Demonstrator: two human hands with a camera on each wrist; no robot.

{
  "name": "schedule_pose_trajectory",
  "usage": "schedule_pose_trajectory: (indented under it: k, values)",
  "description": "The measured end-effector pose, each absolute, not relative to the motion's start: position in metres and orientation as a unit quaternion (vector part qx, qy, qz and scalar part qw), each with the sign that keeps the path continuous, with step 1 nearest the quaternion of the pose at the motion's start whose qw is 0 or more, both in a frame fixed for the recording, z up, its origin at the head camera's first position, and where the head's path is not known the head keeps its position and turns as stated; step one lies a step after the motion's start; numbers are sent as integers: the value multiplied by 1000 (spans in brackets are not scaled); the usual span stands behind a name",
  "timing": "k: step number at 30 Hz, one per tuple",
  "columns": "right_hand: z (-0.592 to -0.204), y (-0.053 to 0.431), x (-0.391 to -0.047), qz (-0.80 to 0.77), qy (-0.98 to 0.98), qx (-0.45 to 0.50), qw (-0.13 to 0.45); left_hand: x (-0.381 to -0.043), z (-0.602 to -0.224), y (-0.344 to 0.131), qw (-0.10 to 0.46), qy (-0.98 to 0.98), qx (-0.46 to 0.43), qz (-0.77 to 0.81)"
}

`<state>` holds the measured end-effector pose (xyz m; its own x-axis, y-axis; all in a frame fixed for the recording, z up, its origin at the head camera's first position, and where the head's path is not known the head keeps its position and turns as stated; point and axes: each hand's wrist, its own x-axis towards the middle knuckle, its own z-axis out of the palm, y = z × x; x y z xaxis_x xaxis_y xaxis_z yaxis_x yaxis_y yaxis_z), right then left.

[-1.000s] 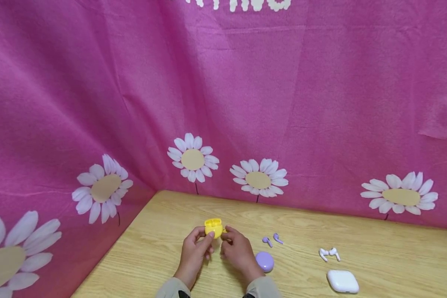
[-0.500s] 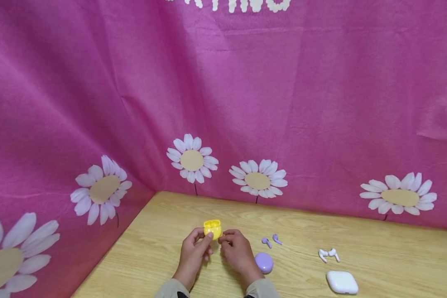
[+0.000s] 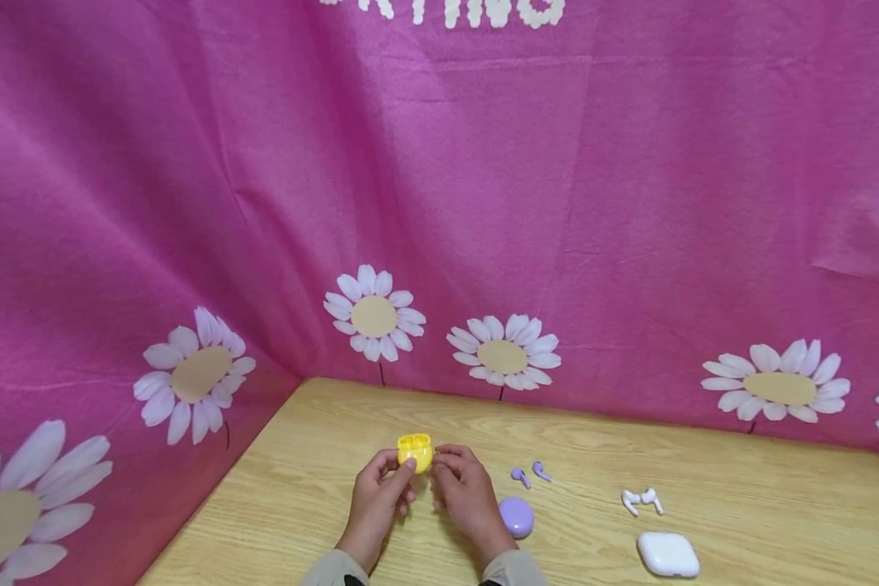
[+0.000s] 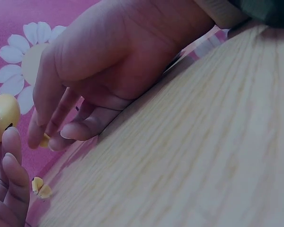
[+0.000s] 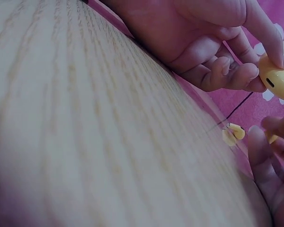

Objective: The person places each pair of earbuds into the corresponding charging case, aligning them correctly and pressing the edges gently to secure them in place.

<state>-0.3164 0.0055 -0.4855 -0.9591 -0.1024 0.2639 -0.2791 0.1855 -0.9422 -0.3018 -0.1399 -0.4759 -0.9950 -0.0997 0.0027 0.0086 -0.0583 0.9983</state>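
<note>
My left hand [image 3: 373,503] grips a small yellow earbud case [image 3: 414,454], thumb on its front. The case's lid stands raised and its inside faces the head camera. Close beside its right side, my right hand [image 3: 469,495] pinches a small yellow piece [image 4: 45,140], probably an earbud, mostly hidden by the fingertips. Both hands are just above the table. In the right wrist view a yellow earbud [image 5: 235,131] lies on the table below the hands; the head view does not show it. A dark slot marks the case's underside there.
Right of my right hand lie two purple earbuds [image 3: 531,474] and a round purple case [image 3: 516,518]. Farther right are two white earbuds [image 3: 642,501] and a white case [image 3: 668,555]. A pink flowered cloth [image 3: 630,203] hangs along the wooden table's [image 3: 586,443] back and left edges.
The yellow case has tilted slightly, showing more of its inside. My right fingers have shifted around the small yellow piece, which shows less in the head view. The purple and white things stay put.
</note>
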Motion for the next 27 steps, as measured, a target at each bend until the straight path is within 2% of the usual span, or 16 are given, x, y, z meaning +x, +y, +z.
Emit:
schedule_pose_trajectory:
  k: [10, 27]
  values:
    - [-482, 5, -318, 728, -679, 90, 40, -304, -480, -142, 30, -677, 26, -735]
    - [-479, 9, -318, 769, -635, 56, 41, -304, -480, -140, 46, -682, 26, -730]
